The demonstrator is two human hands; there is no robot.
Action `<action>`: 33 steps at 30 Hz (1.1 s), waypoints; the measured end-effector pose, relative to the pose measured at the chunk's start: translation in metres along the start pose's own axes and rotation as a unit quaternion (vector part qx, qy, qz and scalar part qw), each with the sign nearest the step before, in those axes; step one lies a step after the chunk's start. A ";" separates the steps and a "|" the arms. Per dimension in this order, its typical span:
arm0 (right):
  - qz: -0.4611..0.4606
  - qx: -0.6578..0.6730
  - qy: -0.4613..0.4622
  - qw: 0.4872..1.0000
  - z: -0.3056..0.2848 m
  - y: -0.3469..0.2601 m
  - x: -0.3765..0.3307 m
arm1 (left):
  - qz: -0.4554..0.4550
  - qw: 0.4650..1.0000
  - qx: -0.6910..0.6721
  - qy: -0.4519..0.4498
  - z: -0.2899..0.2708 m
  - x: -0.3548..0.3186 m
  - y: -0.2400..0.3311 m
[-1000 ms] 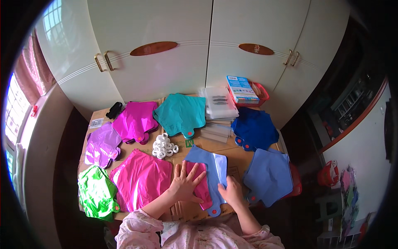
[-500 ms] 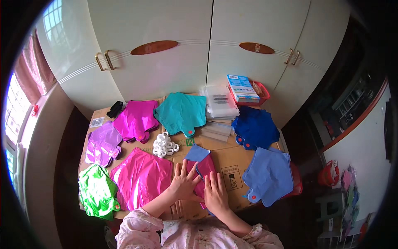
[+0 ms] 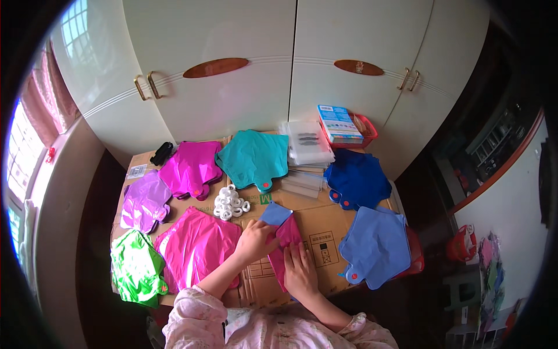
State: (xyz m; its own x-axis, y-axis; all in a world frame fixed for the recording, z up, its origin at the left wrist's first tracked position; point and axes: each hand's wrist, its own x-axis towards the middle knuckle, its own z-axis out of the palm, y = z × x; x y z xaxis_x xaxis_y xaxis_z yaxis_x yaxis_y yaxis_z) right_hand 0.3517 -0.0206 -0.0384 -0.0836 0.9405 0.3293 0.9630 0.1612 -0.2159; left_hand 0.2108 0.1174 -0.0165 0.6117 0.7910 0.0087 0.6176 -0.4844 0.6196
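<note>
In front of me lies a narrow folded bundle of flat foil balloons, magenta with a light blue part at its far end. My left hand is at its left side, fingers curled and closed on the magenta edge; the fingertips are partly hidden. My right hand rests flat on the near half, fingers stretched out, close together. Left of my hands is a stack of pink foil balloons; to the right, a stack of light blue ones. White ribbon rolls lie in a pile beyond my left hand.
More flat balloon stacks line the cardboard-covered table: green, lilac, purple, teal, dark blue. Clear plastic sleeves and a red basket holding a blue-white pack stand by the cabinet.
My left hand, spread over the bundle before, has curled its fingers at the bundle's left edge. My right hand remains on the near half, its fingers slightly lower.
</note>
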 end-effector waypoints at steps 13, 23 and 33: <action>-0.008 0.015 0.016 1.000 0.003 0.000 -0.002 | -0.073 0.996 -0.052 0.010 0.007 0.023 -0.018; -0.039 0.010 0.024 0.999 0.010 0.002 -0.007 | -0.069 0.997 -0.033 -0.009 0.003 0.022 -0.017; -0.049 0.006 0.036 0.998 0.008 -0.001 -0.007 | -0.054 0.998 -0.014 -0.015 0.005 0.023 -0.020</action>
State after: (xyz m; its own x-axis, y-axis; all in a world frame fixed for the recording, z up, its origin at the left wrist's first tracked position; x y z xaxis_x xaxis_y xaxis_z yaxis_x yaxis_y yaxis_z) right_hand 0.3498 -0.0251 -0.0479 -0.1590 0.8963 0.4139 0.9478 0.2560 -0.1902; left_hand 0.2146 0.1436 -0.0324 0.5565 0.8267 -0.0824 0.6668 -0.3853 0.6379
